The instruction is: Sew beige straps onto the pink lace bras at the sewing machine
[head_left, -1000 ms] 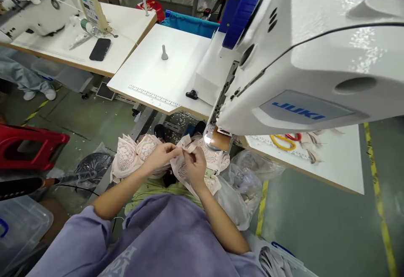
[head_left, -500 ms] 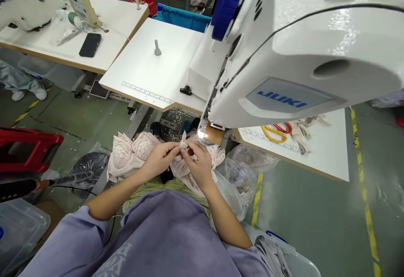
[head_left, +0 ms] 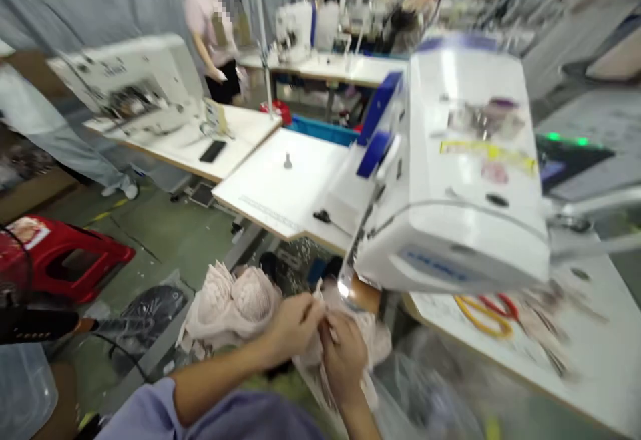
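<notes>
Pale pink lace bras (head_left: 240, 303) lie across my lap, one with its cups up on the left. My left hand (head_left: 296, 325) and my right hand (head_left: 344, 346) meet over the lap, fingertips pinched together. Between them is a small part of a pale pink bra (head_left: 318, 340), blurred by motion and mostly hidden by the fingers. Just beyond my right hand sits the front end of a white sewing machine (head_left: 445, 240), with a brown plate (head_left: 365, 293) at its tip.
Yellow-handled scissors (head_left: 483, 318) and red-handled scissors (head_left: 501, 306) lie by fabric scraps on the right tabletop. A grey spool pin (head_left: 288, 161) stands on the left tabletop. A phone (head_left: 212, 151) rests farther left. A red stool (head_left: 70, 260) is on the floor. A person (head_left: 210, 33) stands behind.
My view has tilted up, bringing the room, other machines and people into sight. Both hands remain pinched together on the bra over my lap.
</notes>
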`<state>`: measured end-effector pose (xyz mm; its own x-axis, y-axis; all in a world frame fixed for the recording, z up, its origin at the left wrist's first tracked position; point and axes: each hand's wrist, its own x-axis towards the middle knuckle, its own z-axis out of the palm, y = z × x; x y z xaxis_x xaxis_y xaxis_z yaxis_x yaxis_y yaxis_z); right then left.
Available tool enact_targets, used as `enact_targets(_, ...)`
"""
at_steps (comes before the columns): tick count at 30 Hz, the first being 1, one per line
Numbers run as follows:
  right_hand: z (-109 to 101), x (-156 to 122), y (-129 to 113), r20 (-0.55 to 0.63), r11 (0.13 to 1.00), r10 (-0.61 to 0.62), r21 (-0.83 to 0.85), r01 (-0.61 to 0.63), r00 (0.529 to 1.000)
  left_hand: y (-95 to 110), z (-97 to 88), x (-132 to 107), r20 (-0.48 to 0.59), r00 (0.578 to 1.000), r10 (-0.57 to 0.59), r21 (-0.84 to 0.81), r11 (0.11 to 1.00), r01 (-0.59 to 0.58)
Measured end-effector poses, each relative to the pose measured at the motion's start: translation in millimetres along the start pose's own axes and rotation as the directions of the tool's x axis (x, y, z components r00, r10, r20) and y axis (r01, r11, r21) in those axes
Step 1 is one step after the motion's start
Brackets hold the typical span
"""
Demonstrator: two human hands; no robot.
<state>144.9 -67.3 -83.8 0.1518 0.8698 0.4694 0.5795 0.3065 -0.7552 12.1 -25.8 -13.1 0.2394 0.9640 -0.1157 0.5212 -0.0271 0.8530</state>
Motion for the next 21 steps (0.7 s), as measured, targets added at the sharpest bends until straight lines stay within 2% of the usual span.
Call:
enact_targets(2,-8,1,22,0.046,0.983,-0.180,-0.016,0.181,0.983,-3,-1.6,6,0.010,0.998,-0.060,-0.030,0.998,0.061)
enact_targets(4,-32,19,57,0.264,0.952,-0.287,-0.029,0.305,0.921,-5,-7.9,9,0.062,0.994,-0.088,-0.038,0.995,0.090)
enact_targets(5,-50,34,77,0.304,0.951,-0.237,-0.122,0.285,0.923,-5,-11.5,10,0.091,0.992,-0.089,-0.018,0.996,0.091)
enact_targets(7,-95,74,122,0.180,0.908,-0.060,-0.398,0.128,0.982,-5,-17.4,7,0.142,0.987,-0.078,0.041,0.996,0.073)
enact_targets(8,-118,97,144,0.089,0.849,0.018,-0.528,0.032,0.996,-5,-19.1,5,0.164,0.984,-0.071,0.063,0.996,0.062)
enact_targets(9,-140,118,166,0.058,0.788,0.060,-0.615,-0.012,0.996,-5,-19.9,3,0.184,0.981,-0.066,0.073,0.996,0.054)
enact_targets(11,-173,152,203,0.141,0.716,0.147,-0.698,-0.007,0.979,-4,-19.8,1,0.212,0.975,-0.058,0.068,0.997,0.044)
enact_targets(12,-184,163,217,0.189,0.711,0.178,-0.703,0.007,0.966,-5,-19.4,0,0.221,0.974,-0.054,0.064,0.997,0.041)
enact_targets(14,-193,172,234,0.297,0.740,0.208,-0.671,0.049,0.932,-6,-19.2,0,0.218,0.975,-0.044,0.056,0.998,0.032)
enact_targets(16,-194,169,240,0.349,0.772,0.196,-0.631,0.075,0.916,-9,-19.9,0,0.199,0.979,-0.033,0.055,0.998,0.022)
enact_targets(18,-196,163,240,0.331,0.774,0.180,-0.629,0.075,0.926,-13,-21.5,0,0.169,0.985,-0.034,0.070,0.997,0.023)
enact_targets(21,-208,158,241,0.235,0.725,0.166,-0.688,0.043,0.958,-18,-24.5,-1,0.140,0.989,-0.040,0.084,0.996,0.029)
